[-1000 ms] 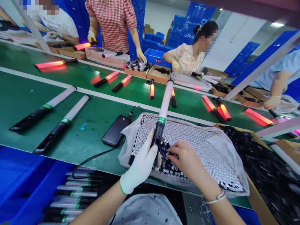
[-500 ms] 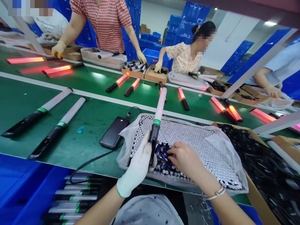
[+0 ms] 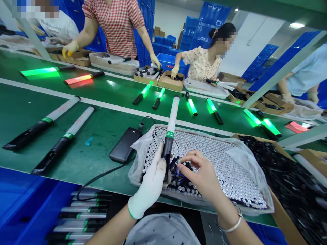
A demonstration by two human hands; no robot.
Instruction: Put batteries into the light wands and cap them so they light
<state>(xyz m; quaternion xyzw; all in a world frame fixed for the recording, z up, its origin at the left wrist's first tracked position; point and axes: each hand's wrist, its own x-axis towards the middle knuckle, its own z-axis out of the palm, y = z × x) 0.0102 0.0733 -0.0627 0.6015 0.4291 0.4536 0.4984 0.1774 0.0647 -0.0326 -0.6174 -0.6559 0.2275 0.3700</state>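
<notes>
Over the battery tray [image 3: 255,180], the right hand [image 3: 201,177] pinches a battery [image 3: 179,161].

Shiny metal batteries [image 3: 219,163], crinkled plastic liner [image 3: 139,153]

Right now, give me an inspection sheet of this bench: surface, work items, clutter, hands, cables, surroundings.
Surface: green conveyor belt with white stripes.
Work items: unlit baton, held upright over a bag-lined tray of batteries; one battery pinched at the baton's base.
Clutter: two unlit batons lying on the belt at left; a power bank; a box of black parts at right.
Hands: gloved left hand grips the baton handle; bare right hand holds the battery.
Cables: black cable from the power bank runs toward the belt's near edge.
Surroundings: lit batons, mostly green, on the far lane; other people working opposite; blue crates behind.
</notes>
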